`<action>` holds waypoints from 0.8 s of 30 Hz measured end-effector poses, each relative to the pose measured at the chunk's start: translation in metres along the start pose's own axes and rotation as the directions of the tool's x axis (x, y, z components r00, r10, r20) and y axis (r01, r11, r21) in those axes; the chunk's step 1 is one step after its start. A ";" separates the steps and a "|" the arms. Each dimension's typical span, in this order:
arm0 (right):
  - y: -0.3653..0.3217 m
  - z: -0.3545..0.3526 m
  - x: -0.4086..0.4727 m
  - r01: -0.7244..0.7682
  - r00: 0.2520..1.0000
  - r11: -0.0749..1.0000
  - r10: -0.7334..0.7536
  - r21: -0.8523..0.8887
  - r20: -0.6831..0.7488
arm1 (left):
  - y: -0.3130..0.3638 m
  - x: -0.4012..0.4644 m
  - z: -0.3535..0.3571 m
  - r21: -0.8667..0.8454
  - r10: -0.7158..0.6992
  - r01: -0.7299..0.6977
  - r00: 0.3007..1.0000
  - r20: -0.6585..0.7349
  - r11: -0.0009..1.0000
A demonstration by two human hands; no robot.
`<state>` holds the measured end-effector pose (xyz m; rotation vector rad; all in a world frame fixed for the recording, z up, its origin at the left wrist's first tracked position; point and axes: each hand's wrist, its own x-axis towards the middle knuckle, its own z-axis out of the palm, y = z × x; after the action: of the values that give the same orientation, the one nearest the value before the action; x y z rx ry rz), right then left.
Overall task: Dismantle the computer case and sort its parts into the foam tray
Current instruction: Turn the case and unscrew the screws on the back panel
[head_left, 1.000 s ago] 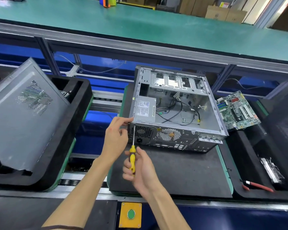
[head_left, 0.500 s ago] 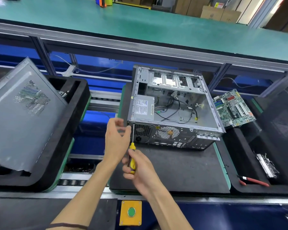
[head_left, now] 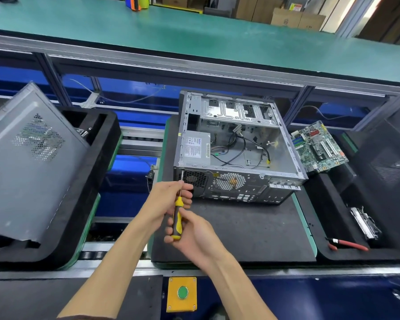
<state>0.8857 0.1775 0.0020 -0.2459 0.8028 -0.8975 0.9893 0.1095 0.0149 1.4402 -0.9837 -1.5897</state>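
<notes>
On the dark mat [head_left: 252,229] the opened computer case [head_left: 238,148] lay side up. The right hand [head_left: 194,234] gripped a yellow screwdriver [head_left: 177,219] by its handle, tip at the case's rear left corner; the left hand [head_left: 169,199] seemingly pinched the shaft. A foam tray [head_left: 346,197] at right held the motherboard [head_left: 319,146].

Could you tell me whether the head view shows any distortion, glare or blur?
Head view: wide-angle bending curves the bench rail; window glare blows out the top right; the case, screwdriver and both hands stay sharp.
</notes>
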 end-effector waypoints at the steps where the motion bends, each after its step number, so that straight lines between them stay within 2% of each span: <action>1: 0.000 0.000 0.002 0.030 0.999 1.000 -0.030 -0.009 -0.013 | 0.000 0.000 0.002 0.024 0.014 -0.013 0.999 -0.041 1.000; 4: -0.001 0.000 0.006 0.075 0.995 0.997 -0.076 -0.027 -0.057 | -0.003 0.000 0.003 0.047 0.060 -0.054 0.987 -0.152 0.997; 8: -0.008 0.005 0.002 -0.009 1.000 0.997 0.007 0.072 0.030 | -0.002 0.000 0.000 0.031 0.050 -0.047 0.993 -0.107 0.998; 10: -0.008 0.005 0.001 -0.008 1.000 0.996 0.007 0.084 0.012 | -0.001 0.001 0.000 0.006 0.031 -0.030 0.997 -0.067 1.000; 13: -0.005 0.005 0.001 0.021 1.000 0.999 -0.020 0.035 -0.010 | -0.003 0.000 0.002 0.018 0.041 -0.040 0.996 -0.082 0.999; 16: -0.005 0.010 0.003 0.010 1.000 1.000 -0.010 0.000 0.008 | -0.003 0.001 0.001 -0.082 0.005 -0.013 0.996 -0.094 0.997; 21: -0.002 0.002 0.008 -0.015 0.999 0.999 0.016 0.043 -0.035 | -0.004 0.006 0.002 -0.113 -0.027 0.030 0.999 0.020 0.993; 24: 0.000 -0.004 0.008 0.036 0.998 0.999 -0.037 -0.003 -0.056 | -0.004 0.011 0.006 -0.289 -0.083 0.085 0.996 0.020 0.953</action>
<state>0.8857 0.1716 -0.0043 -0.2383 0.8531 -0.9415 0.9820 0.1016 0.0069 1.2866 -0.6659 -1.7214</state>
